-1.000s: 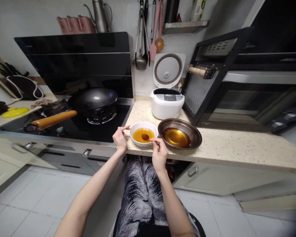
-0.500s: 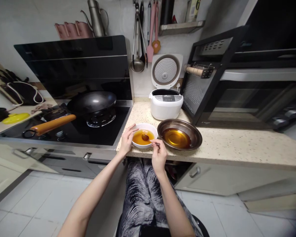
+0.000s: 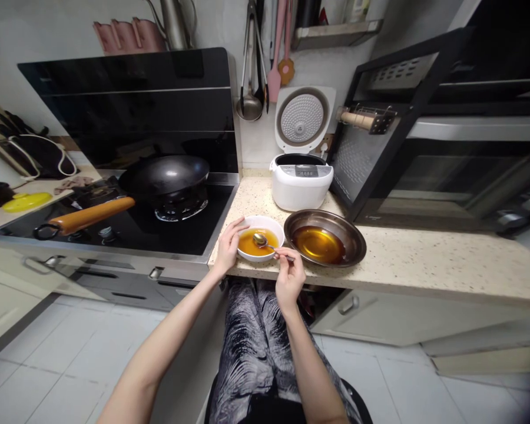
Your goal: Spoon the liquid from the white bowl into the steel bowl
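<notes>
A white bowl point(image 3: 277, 226) of amber liquid sits at the counter's front edge. My left hand point(image 3: 228, 244) grips its left rim, fingers over the edge and thumb lower down. Between the thumb and fingers of my right hand point(image 3: 290, 277) is the handle of a metal spoon point(image 3: 260, 239). The spoon's head is over the bowl, at or just above the liquid; which of the two I cannot tell. Right beside the bowl stands a wide dark metal basin point(image 3: 355, 238) with more amber liquid in it.
Behind the bowls stands a white rice cooker point(image 3: 301, 185), lid up. On the left, a black wok point(image 3: 168, 176) with a wooden handle rests on the stove point(image 3: 194, 238). A black rack point(image 3: 362, 171) with an oven borders the counter point(image 3: 424, 259) at right.
The spoon's head has risen from in the liquid and now shows its shiny metal. My right hand has shifted slightly right; my left hand stays on the bowl. The view has tilted a little.
</notes>
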### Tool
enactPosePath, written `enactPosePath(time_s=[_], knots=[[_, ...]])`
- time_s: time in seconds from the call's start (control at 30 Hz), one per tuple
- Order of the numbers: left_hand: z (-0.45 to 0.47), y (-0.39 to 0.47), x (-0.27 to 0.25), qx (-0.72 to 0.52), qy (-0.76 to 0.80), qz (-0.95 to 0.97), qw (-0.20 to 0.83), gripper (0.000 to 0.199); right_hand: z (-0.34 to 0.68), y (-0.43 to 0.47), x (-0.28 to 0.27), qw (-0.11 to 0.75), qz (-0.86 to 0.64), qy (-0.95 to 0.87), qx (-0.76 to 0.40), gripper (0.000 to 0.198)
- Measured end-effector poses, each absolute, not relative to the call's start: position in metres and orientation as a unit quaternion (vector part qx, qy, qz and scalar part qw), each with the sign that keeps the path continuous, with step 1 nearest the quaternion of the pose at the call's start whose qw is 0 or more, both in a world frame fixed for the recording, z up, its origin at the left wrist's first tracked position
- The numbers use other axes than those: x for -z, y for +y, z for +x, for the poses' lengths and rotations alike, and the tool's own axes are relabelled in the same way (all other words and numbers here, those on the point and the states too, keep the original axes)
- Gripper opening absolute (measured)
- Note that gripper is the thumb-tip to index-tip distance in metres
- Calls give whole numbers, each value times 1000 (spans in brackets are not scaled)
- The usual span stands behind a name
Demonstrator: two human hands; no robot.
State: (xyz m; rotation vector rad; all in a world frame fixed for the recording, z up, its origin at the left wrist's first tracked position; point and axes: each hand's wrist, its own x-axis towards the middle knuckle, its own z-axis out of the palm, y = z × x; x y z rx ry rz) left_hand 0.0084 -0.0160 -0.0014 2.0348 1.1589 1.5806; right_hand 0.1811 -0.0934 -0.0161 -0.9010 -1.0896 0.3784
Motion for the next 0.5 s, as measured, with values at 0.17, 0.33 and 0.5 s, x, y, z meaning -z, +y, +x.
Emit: enactPosePath(time_s=[0.17, 0.33, 0.5], knots=[[6, -14, 4, -554, 403, 713, 151, 44, 180, -92, 18, 734, -420, -504, -175, 19], [4, -15, 3, -560, 416, 701, 147, 47, 178, -89, 19, 725, -425, -516, -168, 19], [2, -17, -1, -558, 430, 689, 170, 45, 177, -87, 20, 724, -429, -515, -163, 19]])
